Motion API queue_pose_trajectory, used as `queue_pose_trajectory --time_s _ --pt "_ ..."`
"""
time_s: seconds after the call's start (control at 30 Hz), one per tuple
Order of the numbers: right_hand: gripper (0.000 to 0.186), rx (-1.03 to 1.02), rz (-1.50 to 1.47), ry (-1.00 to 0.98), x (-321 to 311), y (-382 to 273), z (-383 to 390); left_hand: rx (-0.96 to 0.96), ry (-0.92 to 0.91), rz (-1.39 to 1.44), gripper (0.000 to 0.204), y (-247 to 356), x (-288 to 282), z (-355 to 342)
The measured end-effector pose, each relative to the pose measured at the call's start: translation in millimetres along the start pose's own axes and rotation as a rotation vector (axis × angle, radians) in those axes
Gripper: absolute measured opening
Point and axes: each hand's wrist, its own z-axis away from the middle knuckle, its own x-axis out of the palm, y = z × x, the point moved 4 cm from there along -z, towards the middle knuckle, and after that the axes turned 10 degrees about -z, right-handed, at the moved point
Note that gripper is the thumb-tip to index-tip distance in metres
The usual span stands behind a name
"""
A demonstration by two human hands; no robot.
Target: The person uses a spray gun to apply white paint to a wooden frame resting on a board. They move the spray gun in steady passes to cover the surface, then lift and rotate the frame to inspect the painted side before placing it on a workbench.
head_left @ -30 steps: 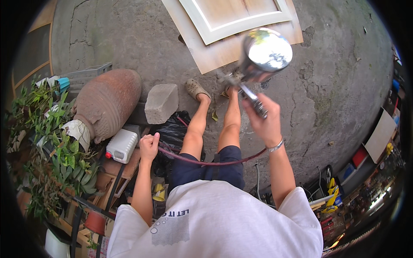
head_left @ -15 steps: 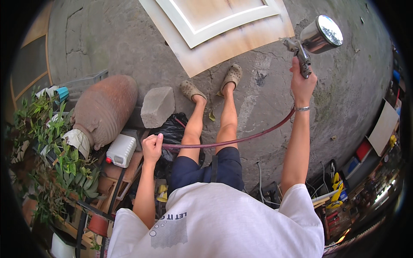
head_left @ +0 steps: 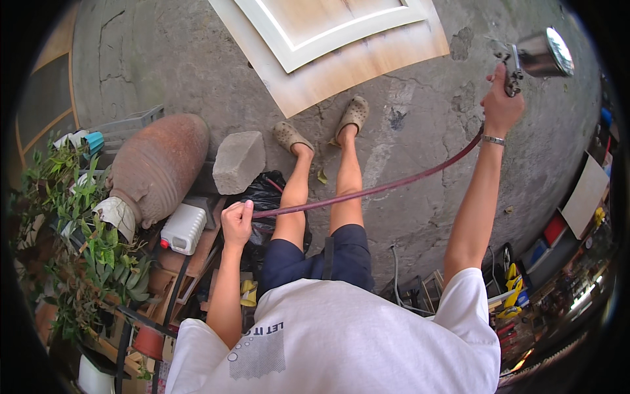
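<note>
My right hand (head_left: pixel 503 105), a metal band at its wrist, is wrapped round the handle of a paint spray gun (head_left: pixel 515 72) with a shiny metal cup (head_left: pixel 546 54). It is held out to the right, above the floor. From below the gun a dark red hose (head_left: pixel 380 188) runs across in front of my legs to my left hand (head_left: pixel 237 223), closed around it. Ahead of my feet lies a white-painted frame panel (head_left: pixel 295 56) on a larger brownish board (head_left: pixel 315 92); both run out of view at the top.
On my left are a grey stone block (head_left: pixel 239 163), a large clay jar (head_left: pixel 161 164) on its side, a white plastic jug (head_left: pixel 184 228), a black plastic bag (head_left: pixel 266 194) and leafy plants (head_left: pixel 98 243). Cluttered tools and yellow items (head_left: pixel 514 289) stand behind on the right.
My right hand has swung the spray gun further right, away from the panel. The hose is pulled straighter between my hands. My left hand has shifted slightly right, still gripping it.
</note>
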Motion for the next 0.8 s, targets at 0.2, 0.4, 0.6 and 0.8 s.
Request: queue_pose_trajectory --time_s 0.2,0.4,0.6,0.8 --pt "0.044 -0.079 -0.112 -0.282 37 -29 62 -0.003 0.089 0.0 0.044 -22 -26 7" --pt "0.03 -0.048 -0.235 -0.495 62 -71 139 -0.036 0.15 -0.045 0.046 -56 -52 22" --pt "0.018 -0.028 -0.327 -0.692 71 -101 200 -0.045 0.185 -0.056 0.045 -72 -63 31" --pt "0.017 -0.112 -0.424 -0.932 59 -127 243 -0.031 0.168 -0.077 0.045 -75 -64 32"
